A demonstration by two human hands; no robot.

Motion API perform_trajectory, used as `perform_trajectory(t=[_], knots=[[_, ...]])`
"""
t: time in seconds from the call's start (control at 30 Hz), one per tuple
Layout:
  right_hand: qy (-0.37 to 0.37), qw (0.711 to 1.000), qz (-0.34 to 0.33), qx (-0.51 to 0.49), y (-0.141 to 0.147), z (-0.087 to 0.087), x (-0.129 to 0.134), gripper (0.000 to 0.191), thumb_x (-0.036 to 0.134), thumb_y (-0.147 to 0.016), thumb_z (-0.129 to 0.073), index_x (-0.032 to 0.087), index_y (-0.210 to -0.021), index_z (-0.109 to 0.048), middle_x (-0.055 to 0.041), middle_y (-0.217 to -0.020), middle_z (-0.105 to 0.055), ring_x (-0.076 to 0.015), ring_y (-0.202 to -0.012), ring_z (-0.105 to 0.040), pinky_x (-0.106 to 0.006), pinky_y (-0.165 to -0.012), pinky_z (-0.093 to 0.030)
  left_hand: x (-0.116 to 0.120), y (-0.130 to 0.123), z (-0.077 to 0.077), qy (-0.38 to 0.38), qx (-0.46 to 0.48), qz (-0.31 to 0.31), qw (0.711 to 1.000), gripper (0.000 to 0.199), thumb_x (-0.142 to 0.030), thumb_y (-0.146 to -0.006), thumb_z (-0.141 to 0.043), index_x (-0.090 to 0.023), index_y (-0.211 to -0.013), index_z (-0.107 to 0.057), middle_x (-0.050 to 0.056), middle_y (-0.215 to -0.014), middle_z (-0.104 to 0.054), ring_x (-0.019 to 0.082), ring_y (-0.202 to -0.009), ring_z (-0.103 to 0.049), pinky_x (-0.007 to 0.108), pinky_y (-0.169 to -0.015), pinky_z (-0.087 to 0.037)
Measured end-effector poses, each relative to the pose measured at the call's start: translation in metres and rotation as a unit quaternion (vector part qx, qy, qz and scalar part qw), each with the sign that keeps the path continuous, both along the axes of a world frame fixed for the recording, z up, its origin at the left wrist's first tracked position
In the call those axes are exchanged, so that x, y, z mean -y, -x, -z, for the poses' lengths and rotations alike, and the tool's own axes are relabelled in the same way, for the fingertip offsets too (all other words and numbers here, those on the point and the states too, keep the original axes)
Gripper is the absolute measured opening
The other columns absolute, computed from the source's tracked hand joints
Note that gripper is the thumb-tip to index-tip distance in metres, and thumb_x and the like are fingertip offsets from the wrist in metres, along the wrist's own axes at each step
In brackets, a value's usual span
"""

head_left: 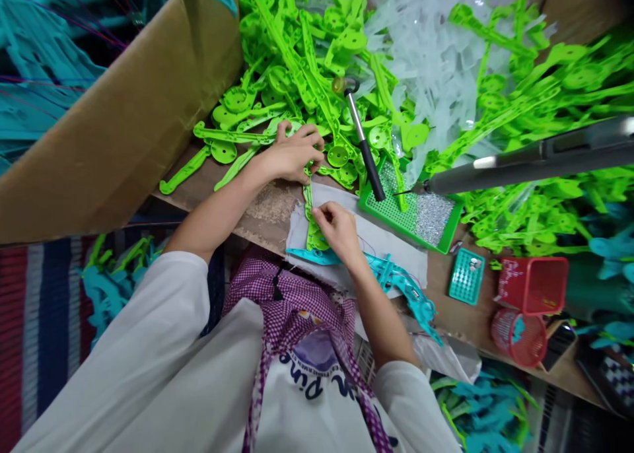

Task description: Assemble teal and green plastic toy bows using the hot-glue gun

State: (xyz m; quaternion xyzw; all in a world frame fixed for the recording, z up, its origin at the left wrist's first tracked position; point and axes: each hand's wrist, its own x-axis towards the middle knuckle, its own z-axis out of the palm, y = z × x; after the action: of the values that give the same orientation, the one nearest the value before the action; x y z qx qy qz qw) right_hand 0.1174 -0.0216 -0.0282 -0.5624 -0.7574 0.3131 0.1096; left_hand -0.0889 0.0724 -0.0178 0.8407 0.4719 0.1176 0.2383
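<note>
A long lime-green plastic part (310, 222) lies lengthwise on a white cloth (396, 245), its near end over a turquoise plastic part (391, 273). My left hand (297, 152) is closed at the far end of the green part, fingertips curled down around it. Lower down, my right hand (339, 228) is pinched closed against the same part's side; whatever sits between its fingertips is too small to make out. A thin reddish thread shows on the cloth beside my right hand.
Loose green parts (292, 76) heap up behind my hands. A small hammer (364, 142) leans across a green tray (436, 218) of tiny silvery pieces. A powered screwdriver-like tool (525, 156) juts in from the right. Red bins (542, 284) stand right; a cardboard box (113, 123) stands left.
</note>
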Motion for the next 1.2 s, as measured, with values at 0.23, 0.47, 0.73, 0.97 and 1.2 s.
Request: perform_trajectory(t=[0.23, 0.47, 0.73, 0.97, 1.2], knots=[[0.046, 0.997, 0.009, 0.053, 0.004, -0.008, 0.001, 0.025, 0.042, -0.096, -0.05, 0.023, -0.082, -0.057, -0.0007, -0.077, -0.066, -0.0167, -0.07, -0.054, -0.028, -0.064, -0.028, 0.003, 0.0, 0.0, -0.006, 0.002, 0.002, 1.0, 0.013, -0.034, -0.077, -0.077, -0.027, -0.088, -0.074, 0.003, -0.138, -0.058, 0.039, -0.143, -0.028, 0.063, -0.112, -0.01], [0.1, 0.992, -0.006, 0.073, 0.004, -0.011, -0.011, 0.021, 0.041, -0.093, -0.055, 0.023, -0.081, -0.057, 0.0, -0.075, -0.067, -0.0171, -0.068, -0.055, -0.027, -0.063, -0.028, 0.001, -0.002, 0.0, -0.01, -0.018, 0.002, 1.0, 0.012, -0.034, -0.079, -0.076, -0.027, -0.088, -0.073, 0.004, -0.135, -0.058, 0.039, -0.142, -0.029, 0.062, -0.112, -0.017], [0.089, 0.995, 0.046, 0.021, 0.008, -0.006, -0.005, 0.013, 0.035, -0.091, -0.055, 0.023, -0.095, -0.059, 0.0003, -0.081, -0.068, -0.0172, -0.075, -0.059, -0.028, -0.066, -0.033, 0.01, -0.003, -0.006, -0.037, -0.001, 0.006, 0.999, 0.022, -0.031, -0.081, -0.074, -0.027, -0.102, -0.072, 0.009, -0.139, -0.056, 0.041, -0.147, -0.026, 0.062, -0.111, -0.018], [0.121, 0.992, 0.017, 0.012, 0.005, -0.007, -0.016, 0.014, 0.034, -0.089, -0.057, 0.021, -0.091, -0.062, 0.0001, -0.081, -0.069, -0.0154, -0.071, -0.055, -0.028, -0.066, -0.034, 0.005, -0.002, -0.013, -0.018, 0.023, 0.116, 0.993, 0.031, -0.032, -0.085, -0.067, -0.026, -0.115, -0.069, 0.008, -0.125, -0.065, 0.03, -0.125, -0.052, 0.043, -0.104, -0.036], [0.123, 0.992, 0.018, -0.008, 0.003, -0.005, -0.016, 0.016, 0.035, -0.089, -0.058, 0.02, -0.089, -0.064, 0.0009, -0.076, -0.067, -0.0133, -0.066, -0.051, -0.027, -0.063, -0.03, 0.004, -0.003, -0.013, 0.058, -0.043, 0.224, 0.972, 0.027, -0.024, -0.08, -0.069, -0.022, -0.106, -0.074, 0.005, -0.111, -0.071, 0.02, -0.105, -0.064, 0.026, -0.089, -0.041]])
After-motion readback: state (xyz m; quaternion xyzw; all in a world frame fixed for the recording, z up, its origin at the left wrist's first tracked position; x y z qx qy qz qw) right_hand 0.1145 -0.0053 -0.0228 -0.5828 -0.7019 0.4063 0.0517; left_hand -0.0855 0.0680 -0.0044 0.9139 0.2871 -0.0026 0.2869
